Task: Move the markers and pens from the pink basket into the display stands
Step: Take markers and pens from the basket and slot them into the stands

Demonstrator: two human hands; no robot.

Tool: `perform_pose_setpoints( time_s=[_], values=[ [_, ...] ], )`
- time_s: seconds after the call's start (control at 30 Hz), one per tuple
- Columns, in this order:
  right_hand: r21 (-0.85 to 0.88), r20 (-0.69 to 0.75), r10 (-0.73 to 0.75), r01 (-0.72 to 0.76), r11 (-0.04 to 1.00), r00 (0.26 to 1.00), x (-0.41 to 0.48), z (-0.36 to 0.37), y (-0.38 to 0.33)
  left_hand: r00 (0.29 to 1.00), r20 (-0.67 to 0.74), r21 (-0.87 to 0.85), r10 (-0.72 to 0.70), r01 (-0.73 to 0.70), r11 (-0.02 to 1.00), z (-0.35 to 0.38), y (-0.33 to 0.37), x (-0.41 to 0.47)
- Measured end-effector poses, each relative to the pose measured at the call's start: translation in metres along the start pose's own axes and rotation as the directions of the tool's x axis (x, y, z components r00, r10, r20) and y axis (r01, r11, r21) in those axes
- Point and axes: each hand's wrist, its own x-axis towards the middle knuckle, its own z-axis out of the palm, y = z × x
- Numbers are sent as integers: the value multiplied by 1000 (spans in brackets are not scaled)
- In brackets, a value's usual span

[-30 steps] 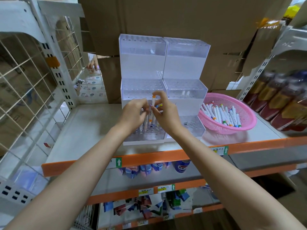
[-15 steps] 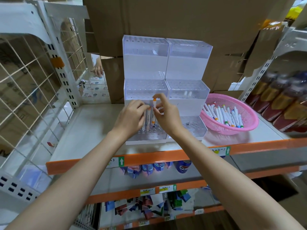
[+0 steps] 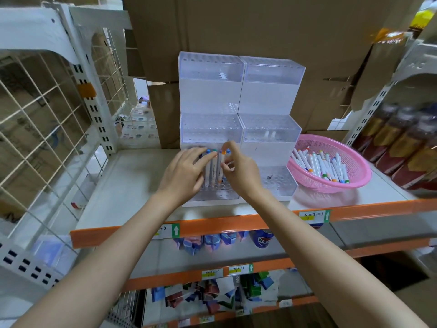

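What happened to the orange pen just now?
The right hand lowered the orange-capped marker into the left stand's bottom tier and still pinches it. The left hand stays against the standing markers; the pink basket has not moved.

Across the top of the frame, brown cardboard boxes (image 3: 260,27). At left, a white wire grid panel (image 3: 42,119) on a slotted white post (image 3: 94,114). Along the middle, an orange shelf edge (image 3: 212,227) with green-arrow labels (image 3: 175,230). At right, blurred dark bottles (image 3: 402,143). Lower centre, loose coloured packets (image 3: 212,297) on the lower shelf.
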Motion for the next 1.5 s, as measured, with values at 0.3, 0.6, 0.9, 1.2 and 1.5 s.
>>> perform_pose_setpoints(
  time_s=[0.3,0.6,0.9,1.2,1.5],
  values=[
    [-34,24,-15,16,999,1000,1,-2,-1,1000,11,-2,-5,5,1000,-5,2,3],
    [-49,95,-78,83,995,992,-5,-26,5,997,-47,26,-63,65,998,0,15,14],
    [-341,72,-98,117,933,993,-27,-58,57,995,-47,76,84,-81,994,21,62,44],
    [-426,21,86,-69,902,996,-44,-117,128,963,-10,-92,271,-271,958,61,138,95],
    [-496,29,315,-260,828,949,-38,-176,202,939,236,-225,252,-199,954,115,215,161]
  ],
)
